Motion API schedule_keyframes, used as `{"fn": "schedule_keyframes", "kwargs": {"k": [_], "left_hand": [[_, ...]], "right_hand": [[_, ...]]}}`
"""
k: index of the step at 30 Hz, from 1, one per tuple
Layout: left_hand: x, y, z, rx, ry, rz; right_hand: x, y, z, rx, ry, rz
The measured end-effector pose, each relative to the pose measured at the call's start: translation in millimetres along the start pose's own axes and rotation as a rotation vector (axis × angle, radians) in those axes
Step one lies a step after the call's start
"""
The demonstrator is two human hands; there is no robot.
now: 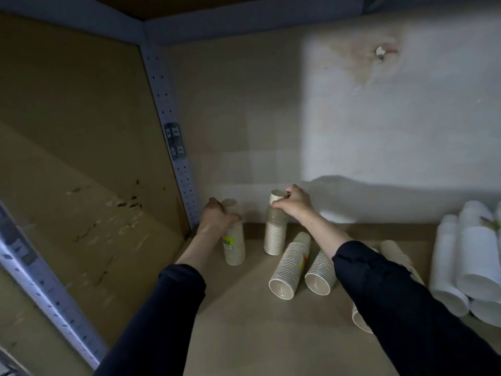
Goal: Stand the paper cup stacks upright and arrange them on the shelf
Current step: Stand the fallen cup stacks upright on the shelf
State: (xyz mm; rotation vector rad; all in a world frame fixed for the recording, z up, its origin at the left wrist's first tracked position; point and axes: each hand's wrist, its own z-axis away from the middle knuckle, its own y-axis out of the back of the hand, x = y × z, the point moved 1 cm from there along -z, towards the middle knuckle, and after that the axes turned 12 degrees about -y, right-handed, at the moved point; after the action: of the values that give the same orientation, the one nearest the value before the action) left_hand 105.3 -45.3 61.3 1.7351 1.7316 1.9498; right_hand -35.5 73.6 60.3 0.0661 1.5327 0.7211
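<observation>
**Both hands on standing stacks**

Both hands are at the back of the shelf (244,343). The left hand (218,217) is curled over the top of the first upright stack (235,246), fingers wrapped round its upper cups. The grey shelf post (173,131) stands just to that hand's outer side. The right hand (294,203) has its thumb and fingers closed on the top cups of the second upright stack (275,234). That stack stands directly beneath the hand, close to the back wall (379,131). The two standing stacks are near each other and look apart.

Below the right wrist, the near lying stack (290,267) rests on its side with its open mouth toward the camera. The next lying stack (321,272) sits right beside it, facing the same way. Beyond the right forearm a half-hidden stack (394,252) pokes out past the dark sleeve (393,308), also on its side. Well out past the right hand, the white cup stacks (474,261) lie piled together on the shelf.
</observation>
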Motion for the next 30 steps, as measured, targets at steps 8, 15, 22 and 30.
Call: {"fn": "schedule_keyframes", "kwargs": {"k": [8, 15, 22, 30], "left_hand": [[11.4, 12.7, 9.0, 0.028, -0.053, -0.102], [41.1, 6.1, 30.1, 0.151, -0.291, -0.198], [82.5, -46.8, 54.7, 0.008, -0.459, -0.272], [93.0, -113.6, 41.6, -0.275, -0.327, -0.371]], "right_hand": [[-4.2, 9.0, 9.9, -0.091, 0.019, 0.101], [7.8, 34.9, 15.0, -0.088, -0.045, 0.150], [47.4, 81.2, 15.4, 0.007, -0.184, 0.178], [90.2, 104.9, -8.4, 0.056, -0.298, 0.201]]}}
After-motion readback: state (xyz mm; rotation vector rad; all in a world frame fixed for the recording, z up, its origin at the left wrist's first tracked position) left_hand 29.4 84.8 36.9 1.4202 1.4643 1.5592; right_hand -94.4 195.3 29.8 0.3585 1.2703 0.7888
